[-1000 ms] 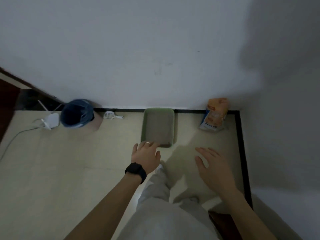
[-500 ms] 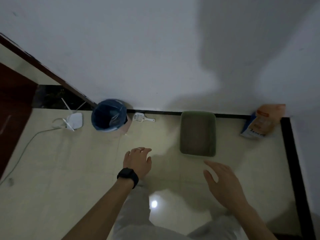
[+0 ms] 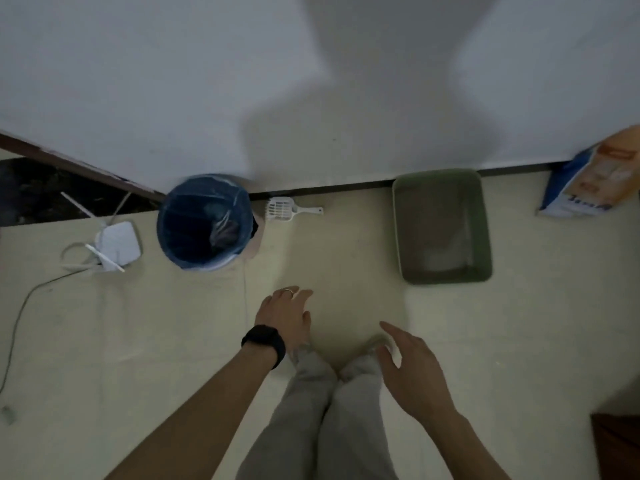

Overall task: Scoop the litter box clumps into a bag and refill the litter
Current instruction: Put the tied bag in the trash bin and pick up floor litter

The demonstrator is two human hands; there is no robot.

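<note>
rectangular green plastic litter box (image 3: 442, 226); slotted white scoop (image 3: 290, 210) beside round bin lined with glossy blue bag (image 3: 204, 221); left hand (image 3: 285, 315) and right hand (image 3: 412, 370) empty, fingers relaxed.

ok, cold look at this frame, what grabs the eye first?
The green litter box stands at the wall on the right and the blue-lined bin on the left, with the white scoop lying on the floor between them. Nearer the camera, the left hand and right hand hover open, holding nothing.
</note>
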